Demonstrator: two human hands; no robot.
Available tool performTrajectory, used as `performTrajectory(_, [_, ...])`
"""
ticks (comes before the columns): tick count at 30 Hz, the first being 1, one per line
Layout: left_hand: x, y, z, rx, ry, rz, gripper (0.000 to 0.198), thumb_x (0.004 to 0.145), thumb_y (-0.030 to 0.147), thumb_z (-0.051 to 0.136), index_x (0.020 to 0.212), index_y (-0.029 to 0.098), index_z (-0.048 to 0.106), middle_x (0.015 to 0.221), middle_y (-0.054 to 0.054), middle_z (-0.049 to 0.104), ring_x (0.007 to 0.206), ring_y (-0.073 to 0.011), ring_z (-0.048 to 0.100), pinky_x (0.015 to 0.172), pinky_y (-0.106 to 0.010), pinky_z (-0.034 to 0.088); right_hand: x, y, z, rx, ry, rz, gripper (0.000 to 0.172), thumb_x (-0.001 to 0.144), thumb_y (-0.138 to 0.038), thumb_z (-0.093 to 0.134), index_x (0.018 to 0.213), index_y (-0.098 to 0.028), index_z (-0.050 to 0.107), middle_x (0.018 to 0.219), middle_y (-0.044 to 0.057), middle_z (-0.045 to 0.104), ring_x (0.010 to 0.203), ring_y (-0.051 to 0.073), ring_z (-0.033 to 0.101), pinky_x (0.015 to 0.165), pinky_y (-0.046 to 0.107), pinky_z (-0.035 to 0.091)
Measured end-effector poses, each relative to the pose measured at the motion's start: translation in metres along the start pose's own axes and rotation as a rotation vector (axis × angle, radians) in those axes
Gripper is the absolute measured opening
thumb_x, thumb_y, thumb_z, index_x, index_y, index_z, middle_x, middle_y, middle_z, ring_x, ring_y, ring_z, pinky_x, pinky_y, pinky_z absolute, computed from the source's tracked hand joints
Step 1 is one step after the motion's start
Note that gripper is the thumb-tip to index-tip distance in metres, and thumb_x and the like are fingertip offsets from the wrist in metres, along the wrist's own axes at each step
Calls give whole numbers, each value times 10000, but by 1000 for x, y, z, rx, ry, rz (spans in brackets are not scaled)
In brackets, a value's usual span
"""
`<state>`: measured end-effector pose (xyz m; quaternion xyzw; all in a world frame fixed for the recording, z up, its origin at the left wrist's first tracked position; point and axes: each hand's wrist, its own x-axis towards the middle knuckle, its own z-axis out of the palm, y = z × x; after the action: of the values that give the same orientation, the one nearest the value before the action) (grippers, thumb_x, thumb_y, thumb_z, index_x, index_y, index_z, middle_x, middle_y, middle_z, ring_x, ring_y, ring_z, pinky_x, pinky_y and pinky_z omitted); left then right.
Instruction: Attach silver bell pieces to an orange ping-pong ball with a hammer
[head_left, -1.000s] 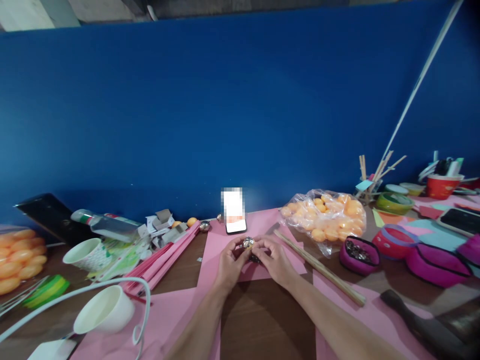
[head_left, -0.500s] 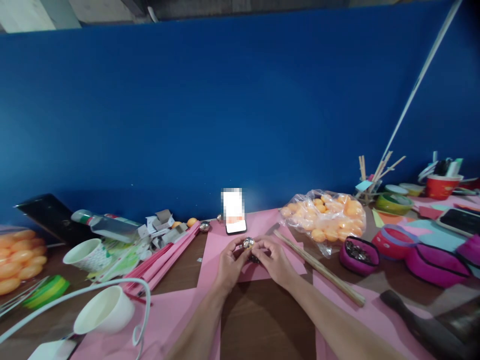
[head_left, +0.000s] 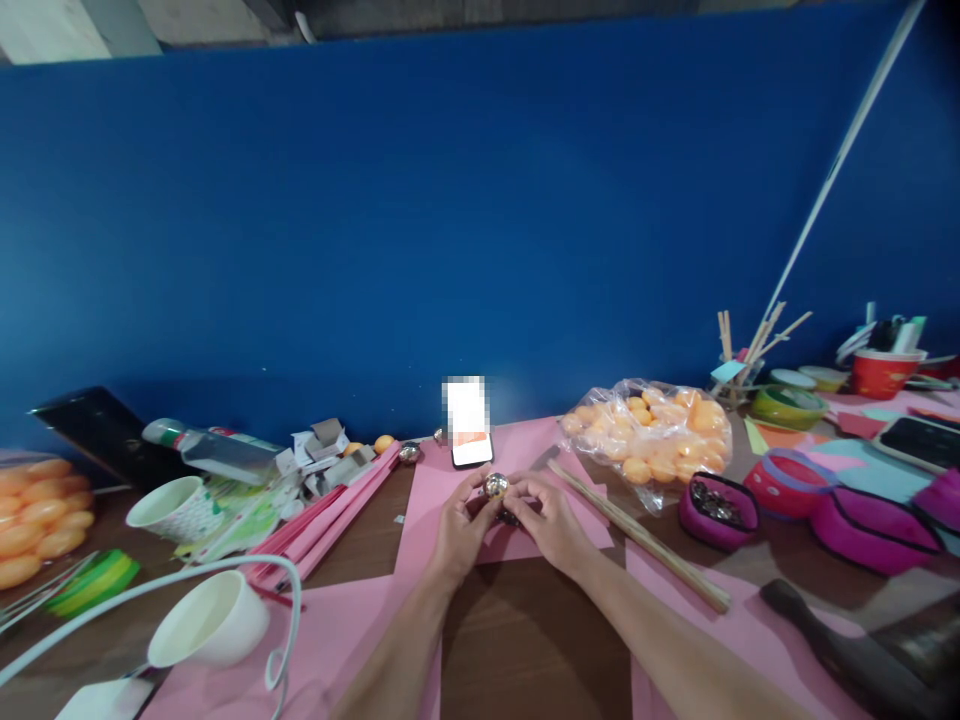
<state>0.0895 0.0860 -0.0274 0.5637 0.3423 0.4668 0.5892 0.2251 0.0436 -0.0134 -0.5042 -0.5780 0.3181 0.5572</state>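
Both hands meet over pink paper (head_left: 418,545) at the middle of the table. Between my left hand (head_left: 460,530) and my right hand (head_left: 553,525) is a small ball covered with shiny metal studs (head_left: 496,486), pinched by the fingers of both. Fingers and thumbs hide its lower part. Just beyond it a phone (head_left: 472,452) with a lit screen lies on the paper. A similar studded ball (head_left: 409,453) rests farther left. To the right of my right hand stands a small purple fabric bowl (head_left: 718,532) holding several shiny metal pieces.
A clear bag of orange balls (head_left: 649,440) lies behind right, with wooden sticks (head_left: 645,540) in front. A dark-handled tool (head_left: 817,630) is at the lower right. Cups, including a white cup (head_left: 214,625), a looping white cable (head_left: 296,600) and folded pink paper (head_left: 322,530) occupy the left.
The studded ball has turned very slightly between my fingers. Both hands stay almost in the same place, and the other things have not moved.
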Motion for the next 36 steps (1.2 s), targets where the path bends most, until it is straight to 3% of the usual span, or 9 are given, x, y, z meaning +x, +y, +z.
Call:
performTrajectory(28, [2,-9,-5,114,-10,63,424,719,299,604,1112,161,530,1081,-103,616,991,-233,576,852,-369,468,1,11,1,21,-12,-2,130,778,-227,516,745,-159,621,938,64,614,816,171,582,715,262,469])
performTrajectory(36, [3,-9,-4,105,7,75,398,705,271,614,1081,154,553,1071,-104,618,988,-240,578,848,-376,471,0,5,2,55,23,86,122,756,-258,539,729,-160,606,717,31,635,656,157,582,599,245,470])
